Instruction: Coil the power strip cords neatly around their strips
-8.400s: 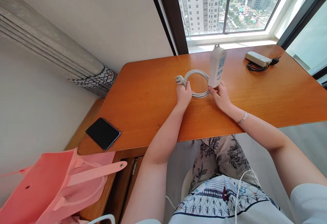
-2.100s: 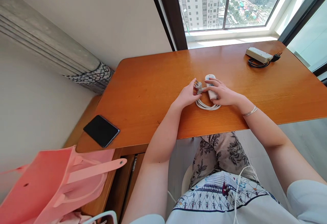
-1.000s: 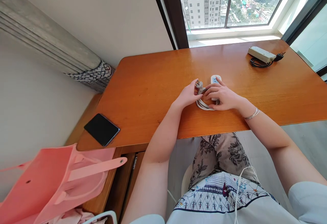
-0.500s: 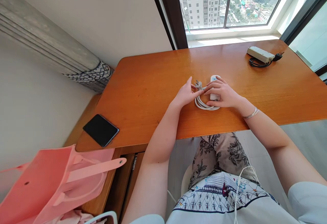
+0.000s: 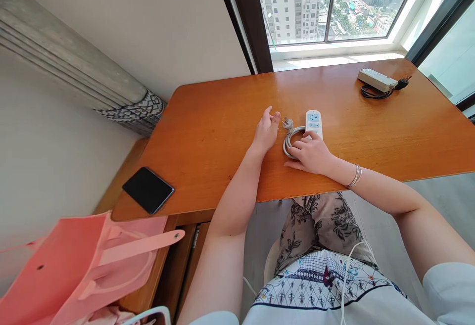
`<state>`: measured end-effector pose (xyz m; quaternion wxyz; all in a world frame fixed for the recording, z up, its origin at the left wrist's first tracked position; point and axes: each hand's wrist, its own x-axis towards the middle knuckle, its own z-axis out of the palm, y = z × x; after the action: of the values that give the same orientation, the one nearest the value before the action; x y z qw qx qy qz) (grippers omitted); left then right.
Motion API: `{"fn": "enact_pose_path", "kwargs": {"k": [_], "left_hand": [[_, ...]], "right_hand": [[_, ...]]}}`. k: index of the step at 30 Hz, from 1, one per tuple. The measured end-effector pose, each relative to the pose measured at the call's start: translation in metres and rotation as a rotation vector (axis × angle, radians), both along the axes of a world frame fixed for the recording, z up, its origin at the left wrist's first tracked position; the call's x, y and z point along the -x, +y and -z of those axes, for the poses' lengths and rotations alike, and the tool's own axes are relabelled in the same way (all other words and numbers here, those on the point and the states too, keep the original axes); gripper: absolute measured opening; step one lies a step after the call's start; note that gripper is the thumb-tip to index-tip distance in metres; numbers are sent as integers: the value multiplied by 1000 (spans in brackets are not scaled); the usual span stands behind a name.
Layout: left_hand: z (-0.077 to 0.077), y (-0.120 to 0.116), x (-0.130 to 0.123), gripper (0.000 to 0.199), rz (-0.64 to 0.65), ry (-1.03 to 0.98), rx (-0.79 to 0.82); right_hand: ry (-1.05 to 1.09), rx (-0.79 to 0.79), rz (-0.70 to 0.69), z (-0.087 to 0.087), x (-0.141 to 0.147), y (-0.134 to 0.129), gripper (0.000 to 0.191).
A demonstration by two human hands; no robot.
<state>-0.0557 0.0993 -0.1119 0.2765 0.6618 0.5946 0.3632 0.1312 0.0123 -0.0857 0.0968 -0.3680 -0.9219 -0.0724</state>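
A small white power strip (image 5: 313, 121) lies on the brown wooden table (image 5: 215, 132), its blue-marked sockets facing up. Its pale cable (image 5: 287, 144) is coiled beside it on the left, with the grey plug (image 5: 287, 124) at the top of the coil. My right hand (image 5: 312, 155) rests over the lower part of the strip and the coil, fingers apart; it hides part of both. Left of the plug, my left hand (image 5: 266, 129) is raised on its edge with its fingers apart, touching neither plug nor cable.
A beige power strip (image 5: 377, 79) with a black cable lies at the back right, near the window. On the table's left corner is a black phone (image 5: 148, 190). A pink bag (image 5: 74, 260) stands beside that corner, below a tied curtain (image 5: 74, 53).
My left hand has drawn back left from the plug and coil. My right hand has moved down toward me, uncovering the upper part of the white strip.
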Motion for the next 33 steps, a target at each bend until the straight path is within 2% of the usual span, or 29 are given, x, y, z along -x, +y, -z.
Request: {"fn": "enact_pose_path", "kwargs": {"k": [3,5,11,15,19,23,33], "left_hand": [[3,2,-1,77,-7,19,-21],[4,3,-2,77,10,28,-17],[1,2,-7,70,49,44,5],[-3,1,-8,66,57,44,9],[-3,2,-7,64,77,45,19],[-1,3,-6,63,76,64,23],[-2,1,-6,62,122,107,21]], "right_hand": [[-82,36,64,-1,6,-6,30],[-115,55,85,-1,7,-8,28],[-133,111,135,-6,16,-9,40],[-126,116,269,-7,31,-10,34],[-74,98,372,-1,37,-9,38],[-94,101,354,5,35,-8,29],[-155,108,357,2,11,-15,37]]}}
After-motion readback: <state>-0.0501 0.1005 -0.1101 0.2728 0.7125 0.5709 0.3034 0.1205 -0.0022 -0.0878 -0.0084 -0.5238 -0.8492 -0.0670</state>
